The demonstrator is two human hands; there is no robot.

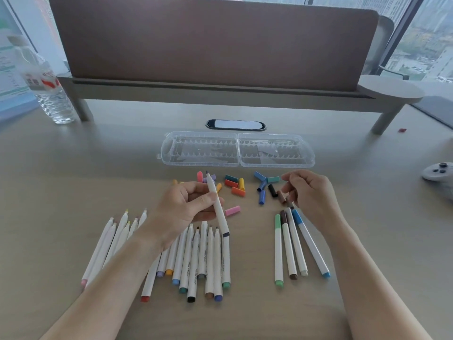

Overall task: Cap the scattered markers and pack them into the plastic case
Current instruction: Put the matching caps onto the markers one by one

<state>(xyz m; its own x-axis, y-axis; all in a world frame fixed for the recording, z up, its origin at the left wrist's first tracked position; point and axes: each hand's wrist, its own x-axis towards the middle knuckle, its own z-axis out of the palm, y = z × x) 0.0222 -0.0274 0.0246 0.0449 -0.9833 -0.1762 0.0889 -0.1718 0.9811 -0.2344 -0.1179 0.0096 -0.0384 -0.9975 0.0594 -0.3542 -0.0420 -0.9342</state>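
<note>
The left hand point(188, 204) holds one white marker point(217, 204) in a curled grip, tip pointing up toward the far edge of the table point(85, 155). The right hand point(311, 192) hovers over the loose caps point(235, 184), fingers bent; its grip has nothing I can see in it. More open markers point(196, 258) lie near the front edge under the left wrist. Four capped markers point(294, 244) lie beside the right wrist. The clear plastic case point(237, 149) lies open past the caps.
</note>
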